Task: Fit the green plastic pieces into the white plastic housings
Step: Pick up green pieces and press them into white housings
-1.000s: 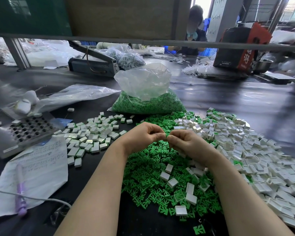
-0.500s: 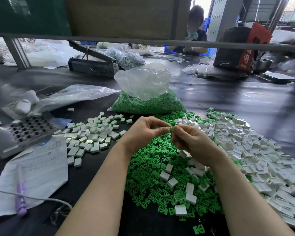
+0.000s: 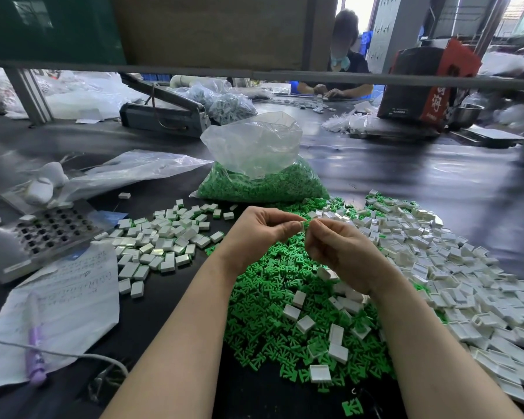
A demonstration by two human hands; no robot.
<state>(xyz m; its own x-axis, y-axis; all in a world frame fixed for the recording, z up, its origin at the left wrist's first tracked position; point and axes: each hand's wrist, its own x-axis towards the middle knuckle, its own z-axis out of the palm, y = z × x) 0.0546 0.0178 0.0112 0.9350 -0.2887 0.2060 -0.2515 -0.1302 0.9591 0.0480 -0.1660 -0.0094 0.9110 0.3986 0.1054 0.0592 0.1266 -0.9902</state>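
Note:
Both hands meet above a heap of loose green pieces (image 3: 273, 322) in the middle of the dark table. My left hand (image 3: 254, 234) pinches a small white housing (image 3: 300, 225) between thumb and fingertips. My right hand (image 3: 342, 252) pinches a small green piece (image 3: 306, 224) right against that housing. A second white housing (image 3: 325, 273) shows under the right palm. Empty white housings (image 3: 454, 267) lie in a broad pile to the right. Filled housings (image 3: 164, 237) are spread out to the left.
A clear bag of green pieces (image 3: 263, 179) stands just beyond my hands. At left are a metal perforated fixture (image 3: 43, 234), a written sheet of paper (image 3: 64, 309) with a purple pen (image 3: 35, 355) and a cable. Another person works at the far side.
Both hands have risen slightly and moved a little farther from me. The green piece now shows between the fingertips against the white housing.

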